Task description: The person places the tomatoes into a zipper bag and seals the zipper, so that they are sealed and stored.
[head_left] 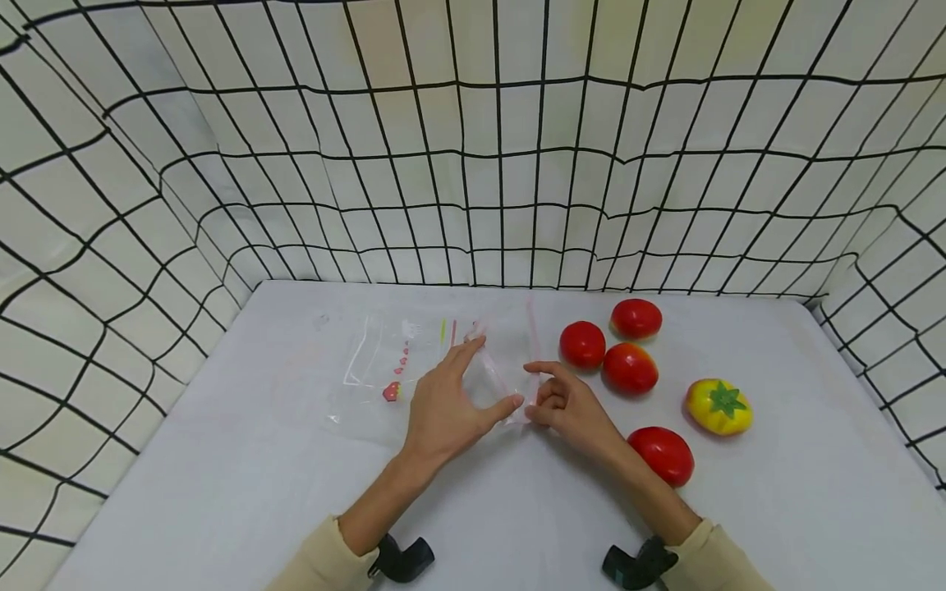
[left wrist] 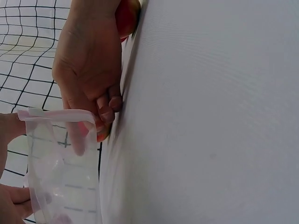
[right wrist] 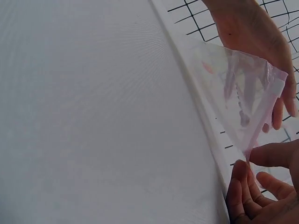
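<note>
A clear zip bag (head_left: 373, 369) with a pink seal strip and small red prints lies on the white table, its mouth end lifted. My left hand (head_left: 441, 410) is spread at the mouth, thumb and index finger far apart; the thumb touches the pink strip (left wrist: 56, 114) in the left wrist view. At the mouth's near corner my right hand (head_left: 572, 410) pinches the bag's edge between thumb and fingers, its index finger stretched toward the left. The right wrist view shows this pinch by the right hand (right wrist: 266, 186) at the strip's lower end, with the left hand (right wrist: 254, 32) behind the bag.
Several glossy red tomato-like fruits (head_left: 630, 368) lie right of the bag, one (head_left: 663, 456) beside my right forearm. Farther right sits a yellow one (head_left: 719, 407) with a green star-shaped top. Black netting (head_left: 502, 180) surrounds the table's back and sides.
</note>
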Available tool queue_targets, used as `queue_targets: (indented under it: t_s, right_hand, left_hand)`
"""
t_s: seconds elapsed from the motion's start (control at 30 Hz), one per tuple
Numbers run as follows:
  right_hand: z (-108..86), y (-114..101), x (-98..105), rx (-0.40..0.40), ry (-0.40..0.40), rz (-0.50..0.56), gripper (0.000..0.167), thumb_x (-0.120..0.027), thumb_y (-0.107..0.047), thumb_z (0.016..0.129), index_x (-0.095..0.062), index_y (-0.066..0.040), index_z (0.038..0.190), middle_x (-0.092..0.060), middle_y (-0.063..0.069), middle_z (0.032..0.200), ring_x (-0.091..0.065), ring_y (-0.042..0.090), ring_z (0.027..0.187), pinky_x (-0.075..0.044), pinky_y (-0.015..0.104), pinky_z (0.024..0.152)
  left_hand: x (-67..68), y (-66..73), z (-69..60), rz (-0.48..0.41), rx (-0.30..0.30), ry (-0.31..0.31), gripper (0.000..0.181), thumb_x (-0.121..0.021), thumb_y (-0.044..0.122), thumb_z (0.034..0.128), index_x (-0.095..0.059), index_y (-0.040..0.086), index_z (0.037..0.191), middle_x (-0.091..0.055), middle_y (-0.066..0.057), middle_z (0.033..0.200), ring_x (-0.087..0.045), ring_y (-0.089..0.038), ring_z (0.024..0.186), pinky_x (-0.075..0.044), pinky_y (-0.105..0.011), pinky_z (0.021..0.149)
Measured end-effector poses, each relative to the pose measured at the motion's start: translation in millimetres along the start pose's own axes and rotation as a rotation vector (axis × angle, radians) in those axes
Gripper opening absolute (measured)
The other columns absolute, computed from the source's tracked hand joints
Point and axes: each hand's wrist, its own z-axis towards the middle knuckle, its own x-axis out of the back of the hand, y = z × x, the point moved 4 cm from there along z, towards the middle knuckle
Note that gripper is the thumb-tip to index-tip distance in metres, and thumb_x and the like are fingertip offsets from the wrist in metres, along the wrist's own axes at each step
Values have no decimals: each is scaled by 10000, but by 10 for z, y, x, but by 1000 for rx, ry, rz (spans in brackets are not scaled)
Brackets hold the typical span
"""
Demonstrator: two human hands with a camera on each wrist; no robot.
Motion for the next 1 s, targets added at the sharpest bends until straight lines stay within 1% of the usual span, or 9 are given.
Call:
queue_targets:
  t_s: [0.1, 0.2, 0.3, 0.47, 0.6, 0.77, 0.9, 1.0]
  right_hand:
    - [12, -2, 6, -7, -1, 18, 597, -749, -94, 922, -525, -152, 1472, -679, 132, 996, -688, 184, 769, -579, 180, 770]
    - [36, -5, 14, -16, 16, 23, 569, -732, -109, 938, -529, -156, 1468, -684, 134, 1043, -699, 180, 790, -580, 197, 784]
    - [70, -7, 19, -23, 41, 19, 548, -724, -120, 947, -538, -168, 1460, -674, 138, 1071, -684, 183, 782, -579, 210, 781]
    - [130, -1, 21, -17, 76, 10, 541, -728, -129, 953, -545, -178, 1460, -682, 150, 1122, -695, 176, 787, -603, 232, 795]
    - [144, -1, 5, -7, 97, 22, 547, -744, -84, 938, -557, -152, 1448, -687, 163, 1118, -717, 172, 794, -622, 235, 787]
    - [178, 5, -18, -10, 98, 41, 570, -755, -45, 917, -553, -129, 1443, -666, 159, 1069, -721, 174, 801, -627, 229, 786]
    - [204, -2, -24, -20, 93, 57, 585, -757, -45, 914, -538, -121, 1451, -656, 147, 1034, -709, 165, 799, -623, 217, 783]
    - [215, -12, -13, -32, 99, 61, 606, -762, -46, 910, -522, -111, 1463, -668, 152, 1030, -709, 160, 802, -619, 206, 788]
  left_hand:
    - [-15, -10, 6, 10, -10, -13, 901, -870, 525, 750, -519, 229, 1527, -604, -16, 1509, -654, -325, 1279, -543, -548, 1037]
    - [-25, -25, 9, 11, -26, -31, 912, -890, 455, 736, -508, 213, 1528, -596, -22, 1505, -640, -315, 1284, -490, -588, 1094]
    - [-34, -42, 8, 6, -39, -53, 911, -896, 387, 723, -503, 201, 1524, -594, -27, 1496, -623, -307, 1299, -454, -628, 1116]
    - [-29, -56, -14, 5, -45, -79, 899, -846, 328, 713, -490, 193, 1528, -590, -35, 1492, -596, -315, 1346, -400, -679, 1153]
    - [-11, -47, -51, 1, -32, -80, 883, -806, 294, 704, -501, 157, 1522, -592, -60, 1495, -581, -343, 1368, -348, -701, 1189]
    - [-7, -41, -62, 23, -33, -57, 853, -765, 251, 704, -508, 121, 1507, -596, -97, 1467, -566, -358, 1361, -323, -677, 1217]
    - [1, -36, -63, 57, -62, -40, 839, -753, 215, 707, -507, 89, 1499, -599, -112, 1440, -563, -357, 1344, -369, -596, 1216]
    - [8, -40, -78, 79, -85, -47, 817, -742, 187, 708, -520, 76, 1486, -601, -110, 1430, -569, -342, 1335, -415, -539, 1193]
